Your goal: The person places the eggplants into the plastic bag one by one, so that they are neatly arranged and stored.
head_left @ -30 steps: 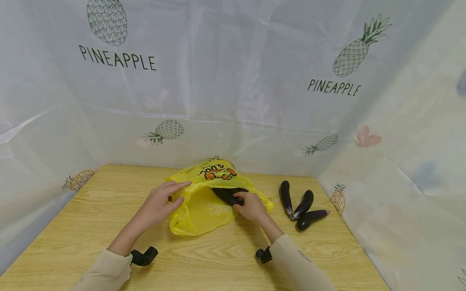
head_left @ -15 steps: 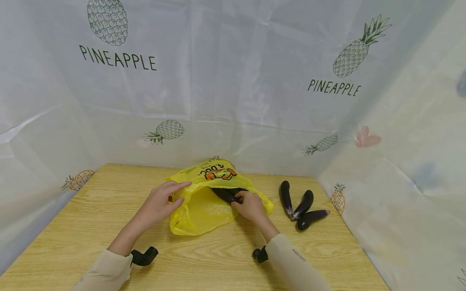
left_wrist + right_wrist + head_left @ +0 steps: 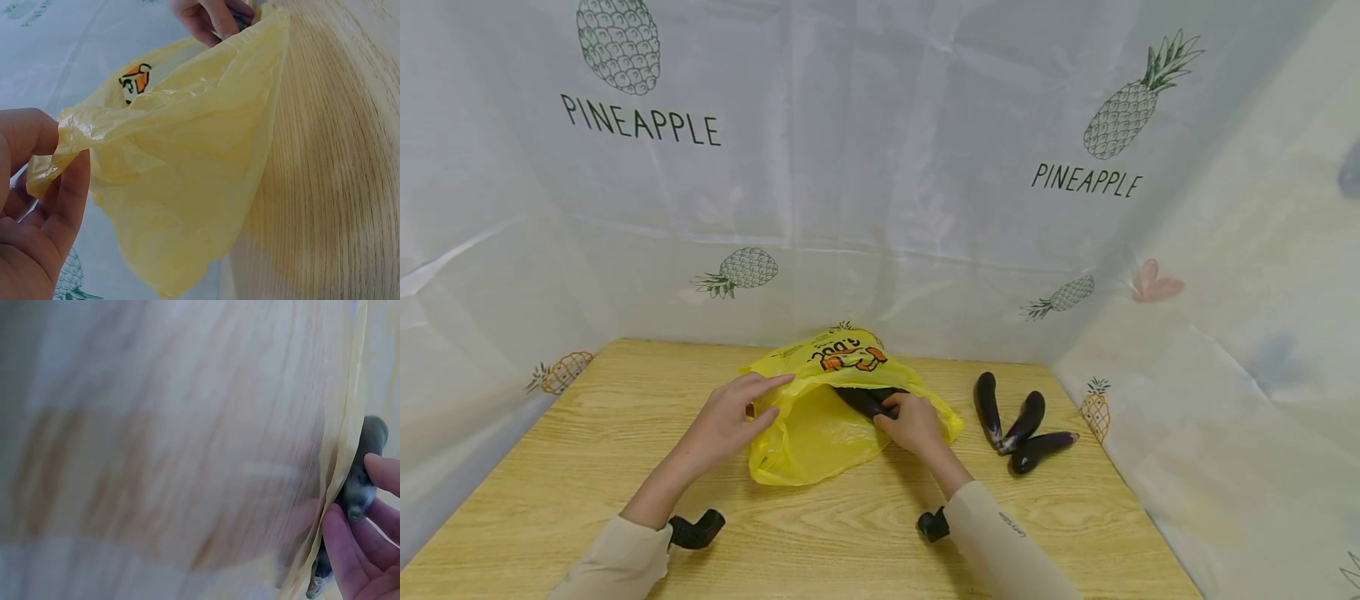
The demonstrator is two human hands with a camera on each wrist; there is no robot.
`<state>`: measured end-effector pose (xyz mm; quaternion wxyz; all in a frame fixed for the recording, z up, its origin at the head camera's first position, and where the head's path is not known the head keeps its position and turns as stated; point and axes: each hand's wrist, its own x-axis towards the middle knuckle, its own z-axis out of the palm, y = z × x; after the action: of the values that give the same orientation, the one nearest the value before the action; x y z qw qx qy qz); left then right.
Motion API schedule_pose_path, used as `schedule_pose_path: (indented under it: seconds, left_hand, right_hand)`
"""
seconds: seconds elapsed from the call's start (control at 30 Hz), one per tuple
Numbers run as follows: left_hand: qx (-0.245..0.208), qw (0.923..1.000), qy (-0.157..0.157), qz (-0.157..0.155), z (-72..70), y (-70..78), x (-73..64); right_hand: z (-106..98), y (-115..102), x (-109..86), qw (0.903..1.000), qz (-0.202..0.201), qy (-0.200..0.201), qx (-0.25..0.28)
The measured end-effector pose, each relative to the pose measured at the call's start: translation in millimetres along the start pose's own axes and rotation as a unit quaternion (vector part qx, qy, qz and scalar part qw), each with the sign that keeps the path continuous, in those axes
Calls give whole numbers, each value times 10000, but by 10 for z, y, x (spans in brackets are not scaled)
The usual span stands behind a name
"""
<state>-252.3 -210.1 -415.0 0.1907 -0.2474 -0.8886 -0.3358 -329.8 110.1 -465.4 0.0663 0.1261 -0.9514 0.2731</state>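
A yellow plastic bag with a printed duck lies on the table, its mouth facing me. My left hand holds the left edge of that mouth; in the left wrist view the film runs between the fingers. Just inside the opening, my right hand grips a dark purple eggplant between thumb and fingers. The right wrist view shows the stem end of this eggplant at the fingertips. Below it, a second eggplant shows beside the bag's rim, partly behind the fingers.
Three more eggplants lie on the wooden table right of the bag: one upright in view, a middle eggplant and a near eggplant. A pineapple-print curtain surrounds the table. Black wrist mounts stick out from both sleeves.
My right hand has shifted slightly left, together with the eggplant in its grip. The left hand and the bag have stayed where they were.
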Motion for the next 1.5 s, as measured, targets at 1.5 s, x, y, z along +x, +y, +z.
schedule_pose_path:
  seconds: [1.5]
  left_hand:
    - [-19,9999,-57,-96,2,13,-6]
  right_hand:
    - [-1160,535,-434,9986,-341,252,309]
